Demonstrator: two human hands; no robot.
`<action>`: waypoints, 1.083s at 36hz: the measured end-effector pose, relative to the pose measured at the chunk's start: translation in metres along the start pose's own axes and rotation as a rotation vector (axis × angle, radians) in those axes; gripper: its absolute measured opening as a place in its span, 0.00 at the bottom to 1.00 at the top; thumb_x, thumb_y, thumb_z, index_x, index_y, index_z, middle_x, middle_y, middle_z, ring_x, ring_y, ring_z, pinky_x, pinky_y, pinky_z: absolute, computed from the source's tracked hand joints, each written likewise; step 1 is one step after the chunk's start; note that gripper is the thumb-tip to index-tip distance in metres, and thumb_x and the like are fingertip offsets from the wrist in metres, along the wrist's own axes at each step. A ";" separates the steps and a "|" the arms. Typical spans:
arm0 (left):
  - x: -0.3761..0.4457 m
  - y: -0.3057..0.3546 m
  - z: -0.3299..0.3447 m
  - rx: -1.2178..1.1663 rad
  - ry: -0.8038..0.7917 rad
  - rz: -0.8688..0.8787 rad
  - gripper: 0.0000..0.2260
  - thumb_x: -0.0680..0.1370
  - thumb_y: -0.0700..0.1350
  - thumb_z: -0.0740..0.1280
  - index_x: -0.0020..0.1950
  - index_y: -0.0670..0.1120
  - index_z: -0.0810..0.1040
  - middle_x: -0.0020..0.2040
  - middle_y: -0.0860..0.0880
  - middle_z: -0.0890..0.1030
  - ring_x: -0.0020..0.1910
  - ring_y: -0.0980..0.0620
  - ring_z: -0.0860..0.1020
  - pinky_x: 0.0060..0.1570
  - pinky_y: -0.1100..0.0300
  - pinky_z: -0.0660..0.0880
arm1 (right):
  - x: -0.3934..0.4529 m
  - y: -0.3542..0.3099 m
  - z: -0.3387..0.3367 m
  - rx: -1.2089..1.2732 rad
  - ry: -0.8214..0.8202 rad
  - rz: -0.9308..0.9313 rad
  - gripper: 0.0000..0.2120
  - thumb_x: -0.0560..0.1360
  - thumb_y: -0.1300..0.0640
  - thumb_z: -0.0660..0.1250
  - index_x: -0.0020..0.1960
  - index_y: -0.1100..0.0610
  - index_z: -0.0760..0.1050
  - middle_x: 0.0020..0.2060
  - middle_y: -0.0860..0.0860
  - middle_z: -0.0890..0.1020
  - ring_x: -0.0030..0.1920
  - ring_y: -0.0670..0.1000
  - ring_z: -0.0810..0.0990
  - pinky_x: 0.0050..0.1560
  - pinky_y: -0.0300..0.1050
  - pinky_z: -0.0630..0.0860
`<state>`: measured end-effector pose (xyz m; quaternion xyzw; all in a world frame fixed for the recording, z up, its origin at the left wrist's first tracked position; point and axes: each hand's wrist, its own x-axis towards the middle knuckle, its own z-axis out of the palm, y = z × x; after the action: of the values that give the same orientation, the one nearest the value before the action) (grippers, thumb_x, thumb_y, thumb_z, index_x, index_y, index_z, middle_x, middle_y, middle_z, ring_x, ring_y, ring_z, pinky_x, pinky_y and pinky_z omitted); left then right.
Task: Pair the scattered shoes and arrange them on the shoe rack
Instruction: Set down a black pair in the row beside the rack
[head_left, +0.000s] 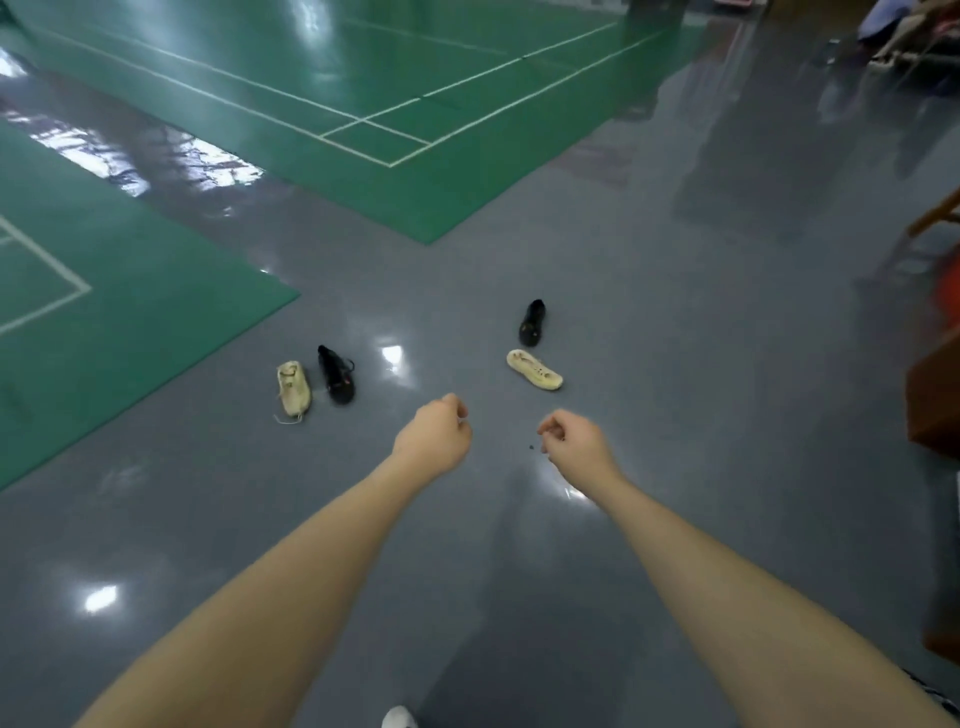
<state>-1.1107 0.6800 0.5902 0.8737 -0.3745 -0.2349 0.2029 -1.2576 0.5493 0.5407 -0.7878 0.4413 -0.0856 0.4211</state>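
Fingers curled loosely, our left hand (434, 435) and right hand (574, 441) both empty, held out over grey floor (675, 415) | ahead left, cream shoe (294, 388) beside black shoe (336, 375) | ahead right, black shoe (532, 322) near cream shoe (535, 369), sole up | no rack visible to us

My curled fingers hide both palms, so I cannot tell whether my left hand (434, 439) or right hand (574, 444) holds anything, and brown wooden furniture (935, 400) is cut off by the right edge.
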 end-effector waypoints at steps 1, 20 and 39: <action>0.006 -0.014 -0.012 -0.001 0.017 -0.005 0.14 0.79 0.43 0.57 0.63 0.43 0.71 0.59 0.45 0.76 0.56 0.46 0.75 0.53 0.54 0.74 | 0.009 -0.015 0.011 -0.006 -0.012 -0.019 0.13 0.74 0.61 0.59 0.36 0.45 0.70 0.38 0.51 0.80 0.45 0.56 0.80 0.49 0.56 0.78; 0.131 -0.181 -0.146 -0.133 0.204 -0.212 0.14 0.79 0.42 0.57 0.63 0.44 0.72 0.57 0.44 0.76 0.51 0.44 0.74 0.51 0.54 0.74 | 0.179 -0.190 0.163 -0.095 -0.171 -0.209 0.14 0.74 0.61 0.60 0.35 0.44 0.71 0.37 0.51 0.81 0.42 0.54 0.81 0.48 0.53 0.79; 0.374 -0.243 -0.265 -0.247 0.326 -0.399 0.14 0.78 0.41 0.55 0.63 0.43 0.71 0.58 0.44 0.76 0.52 0.45 0.76 0.50 0.51 0.76 | 0.452 -0.336 0.225 -0.048 -0.309 -0.287 0.11 0.74 0.64 0.60 0.38 0.50 0.73 0.34 0.49 0.79 0.43 0.54 0.80 0.46 0.50 0.78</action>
<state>-0.5988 0.6017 0.5785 0.9251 -0.1261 -0.1705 0.3149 -0.6652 0.4211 0.5395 -0.8561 0.2566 -0.0127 0.4485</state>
